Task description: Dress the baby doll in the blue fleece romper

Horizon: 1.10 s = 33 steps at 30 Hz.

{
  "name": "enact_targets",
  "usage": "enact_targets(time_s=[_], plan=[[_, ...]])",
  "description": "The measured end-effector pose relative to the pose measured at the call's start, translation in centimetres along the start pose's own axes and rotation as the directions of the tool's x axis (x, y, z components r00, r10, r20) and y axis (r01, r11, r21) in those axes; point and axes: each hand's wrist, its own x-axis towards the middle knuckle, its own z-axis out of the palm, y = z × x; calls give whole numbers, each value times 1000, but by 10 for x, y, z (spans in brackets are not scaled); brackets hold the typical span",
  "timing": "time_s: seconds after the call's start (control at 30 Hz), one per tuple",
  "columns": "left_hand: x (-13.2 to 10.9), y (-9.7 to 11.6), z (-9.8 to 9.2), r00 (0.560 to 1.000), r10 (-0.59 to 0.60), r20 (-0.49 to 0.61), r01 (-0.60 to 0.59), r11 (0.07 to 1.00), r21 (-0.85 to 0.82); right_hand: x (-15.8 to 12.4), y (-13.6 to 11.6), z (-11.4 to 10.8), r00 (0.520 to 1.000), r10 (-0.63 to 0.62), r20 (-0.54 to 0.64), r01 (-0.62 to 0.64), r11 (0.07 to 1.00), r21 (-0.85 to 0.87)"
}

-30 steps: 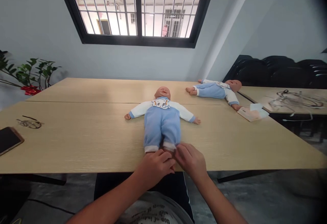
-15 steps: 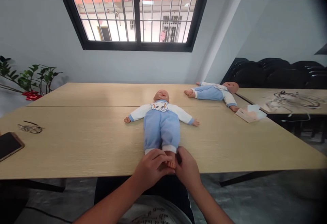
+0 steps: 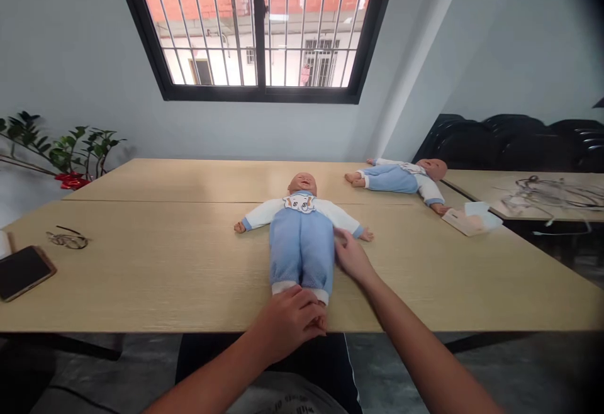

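A baby doll (image 3: 301, 238) in blue trousers and a white top lies on its back on the wooden table (image 3: 165, 263), head away from me, arms spread. My left hand (image 3: 290, 319) is closed over the doll's feet at the table's near edge. My right hand (image 3: 352, 255) rests against the doll's side by its hip, fingers bent and touching the blue cloth.
A second baby doll (image 3: 401, 178) lies at the back right. Tissues or a packet (image 3: 469, 220) lie near it. A phone (image 3: 23, 270) and glasses (image 3: 68, 238) sit at the left. A plant (image 3: 66, 150) stands far left; cables (image 3: 552, 190) lie on the right table.
My right hand has left the doll's feet and moved up to its side by the hip. My left hand stays on the feet.
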Motion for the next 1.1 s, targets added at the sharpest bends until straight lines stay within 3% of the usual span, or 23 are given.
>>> enact_targets(time_s=[0.13,0.23,0.3,0.37,0.43,0.53,0.7,0.93,1.1], plan=[[2,-2,-20,997,-18,74,32,981,-190,43,10,17,998,-63,-18,62,998,-26],[3,-35,-48,993,-118,23,117,914,-388,49,14,19,997,-74,-10,73,995,-68],[10,-73,-63,928,-361,-92,297,865,-404,49,14,16,998,-68,-12,66,990,-121],[21,-114,-68,786,-612,-90,510,723,-465,50,10,13,998,-50,-40,42,981,-191],[37,-150,-64,753,-657,-46,553,669,-497,51,3,11,997,-27,-72,7,965,-262],[60,-183,-50,768,-640,36,546,625,-558,50,-8,14,996,24,-86,-52,939,-340],[82,-202,-34,796,-603,58,513,620,-593,44,-12,20,981,177,-79,-193,902,-385],[86,-220,-31,811,-584,40,510,670,-540,44,-12,20,957,264,-123,-289,907,-305],[80,-229,-29,825,-564,-28,511,767,-388,45,-17,10,957,236,-166,-271,932,-239]])
